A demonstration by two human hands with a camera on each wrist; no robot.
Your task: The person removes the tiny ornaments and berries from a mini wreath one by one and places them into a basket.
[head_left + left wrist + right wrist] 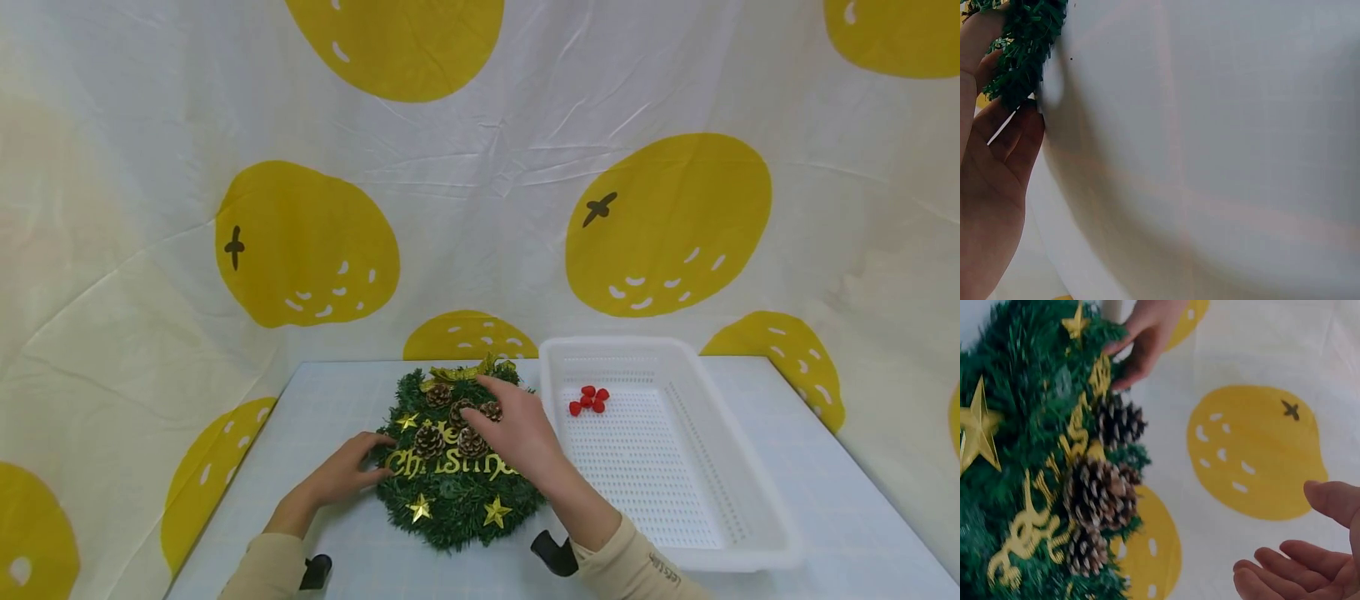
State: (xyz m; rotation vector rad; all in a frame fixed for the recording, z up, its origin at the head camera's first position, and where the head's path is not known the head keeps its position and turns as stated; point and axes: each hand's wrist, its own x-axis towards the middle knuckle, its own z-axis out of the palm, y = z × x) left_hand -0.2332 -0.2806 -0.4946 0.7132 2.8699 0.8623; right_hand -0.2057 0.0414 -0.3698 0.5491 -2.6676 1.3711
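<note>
A green Christmas wreath lies on the table, decorated with gold stars, gold lettering, a gold ribbon and several pine cones. At its left edge my left hand grips the greenery; the left wrist view shows fingers and thumb around the wreath's rim. My right hand is over the wreath's right side, close to the pine cones. In the right wrist view its fingers and thumb are spread apart with nothing between them.
To the right of the wreath stands a white plastic basket with a perforated bottom. Several small red berry-like pieces lie in its far left part. Behind the pale table hangs a white cloth printed with large yellow fruit.
</note>
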